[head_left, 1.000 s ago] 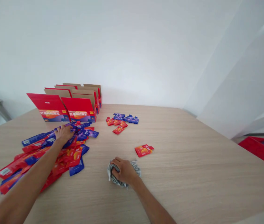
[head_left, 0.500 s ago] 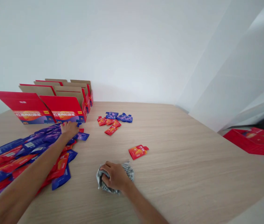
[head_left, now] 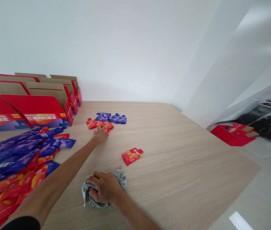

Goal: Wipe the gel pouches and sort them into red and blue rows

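My left hand (head_left: pixel 100 135) reaches out over a small group of red sachets (head_left: pixel 92 124), its fingers stretched out and touching the nearest of them. Just behind lie several blue-purple sachets (head_left: pixel 118 119). My right hand (head_left: pixel 104 187) is closed around a crumpled grey checked cloth (head_left: pixel 122 179) pressed on the table. A single red sachet (head_left: pixel 131 156) with orange fruit printed on it lies flat, a little beyond the cloth and to its right.
A big heap of blue and red sachets (head_left: pixel 22 153) covers the table's left side. Behind it stand several open red cartons (head_left: pixel 44 110) with raised brown flaps. The wooden table (head_left: pixel 173 153) ends at the right, where a red box (head_left: pixel 231 135) sits lower down.
My left hand has moved right from the heap to the small red sachets. My right hand still grips the cloth. The view has turned right, shifting everything left.
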Tool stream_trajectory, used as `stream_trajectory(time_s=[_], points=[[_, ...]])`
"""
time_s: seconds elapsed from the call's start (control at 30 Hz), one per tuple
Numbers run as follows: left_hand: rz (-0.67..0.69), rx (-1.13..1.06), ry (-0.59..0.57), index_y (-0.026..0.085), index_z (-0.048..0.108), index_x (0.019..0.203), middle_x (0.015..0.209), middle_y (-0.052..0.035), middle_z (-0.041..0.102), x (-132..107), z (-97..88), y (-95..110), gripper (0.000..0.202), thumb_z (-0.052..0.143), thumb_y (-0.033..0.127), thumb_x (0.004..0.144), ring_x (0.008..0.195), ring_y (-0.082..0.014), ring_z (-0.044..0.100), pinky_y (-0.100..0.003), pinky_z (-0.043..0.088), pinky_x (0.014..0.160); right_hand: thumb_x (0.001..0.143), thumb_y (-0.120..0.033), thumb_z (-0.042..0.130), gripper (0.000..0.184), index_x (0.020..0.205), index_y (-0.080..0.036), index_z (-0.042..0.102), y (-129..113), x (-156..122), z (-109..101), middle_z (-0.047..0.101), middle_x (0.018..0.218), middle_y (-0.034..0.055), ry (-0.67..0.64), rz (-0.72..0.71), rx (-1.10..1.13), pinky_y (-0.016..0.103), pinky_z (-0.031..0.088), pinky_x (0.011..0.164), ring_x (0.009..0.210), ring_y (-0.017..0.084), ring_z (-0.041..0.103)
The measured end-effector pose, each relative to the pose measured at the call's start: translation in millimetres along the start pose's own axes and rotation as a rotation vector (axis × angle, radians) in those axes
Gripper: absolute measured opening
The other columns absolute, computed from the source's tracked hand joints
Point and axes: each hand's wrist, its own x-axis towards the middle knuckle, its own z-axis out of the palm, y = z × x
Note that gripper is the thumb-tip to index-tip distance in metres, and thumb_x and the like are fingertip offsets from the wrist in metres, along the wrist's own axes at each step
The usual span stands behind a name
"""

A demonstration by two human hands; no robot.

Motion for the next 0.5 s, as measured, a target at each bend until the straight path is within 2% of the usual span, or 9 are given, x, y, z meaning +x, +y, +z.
stream_trajectory(time_s=[0.1, 0.23, 0.33, 0.4, 0.5], points=[[0.005, -0.074, 0.028, 0.008, 0.042, 0.151, 0.155, -0.0332, 0.039, -9, 3.4, 1, 0.064, 0.051, 0.037, 0.094, 0.148, -0.0470, 0.033, -0.060, 0.038, 0.110, 0.092, -0.033, 0.066, 0.026, 0.118, -0.027, 0.065, 0, 1, 0, 0.071, 0.105, 0.0000, 0.002, -0.003, -0.007, 0.027, 0.052, 0.068, 0.091, 0.021, 0.071], [-0.008, -0.253, 0.065, 0.004, 0.049, 0.142, 0.139, -0.0337, 0.052, -33, 0.3, -11, 0.059, 0.052, 0.040, 0.094, 0.140, -0.0459, 0.043, -0.060, 0.039, 0.108, 0.090, -0.031, 0.067, 0.026, 0.115, -0.026, 0.064, 5, 1, 1, 0.070, 0.104, 0.0019, 0.078, 0.045, 0.022, 0.027, 0.052, 0.069, 0.090, 0.020, 0.070], [-0.027, -0.465, 0.122, 0.007, 0.052, 0.140, 0.129, -0.0269, 0.058, -62, -3.7, -20, 0.055, 0.051, 0.038, 0.094, 0.130, -0.0405, 0.052, -0.057, 0.037, 0.110, 0.089, -0.023, 0.065, 0.025, 0.114, -0.025, 0.064, 11, 0, 1, 0.069, 0.105, 0.0039, 0.237, 0.125, 0.066, 0.027, 0.053, 0.073, 0.093, 0.020, 0.069], [-0.041, -0.686, 0.178, 0.013, 0.056, 0.136, 0.123, -0.0198, 0.061, -87, -3.9, -21, 0.050, 0.052, 0.039, 0.093, 0.122, -0.0344, 0.056, -0.051, 0.038, 0.110, 0.088, -0.017, 0.061, 0.026, 0.113, -0.024, 0.063, 15, -1, 1, 0.069, 0.104, 0.0046, 0.355, 0.159, 0.097, 0.026, 0.053, 0.077, 0.095, 0.020, 0.068], [-0.105, -1.148, 0.173, 0.018, 0.066, 0.111, 0.100, -0.0085, 0.066, -129, 2.7, -14, 0.038, 0.058, 0.049, 0.089, 0.098, -0.0251, 0.061, -0.039, 0.048, 0.098, 0.086, -0.011, 0.058, 0.028, 0.112, -0.022, 0.061, 19, -2, 2, 0.068, 0.101, 0.0050, 0.471, 0.164, 0.130, 0.027, 0.052, 0.079, 0.094, 0.020, 0.067]])
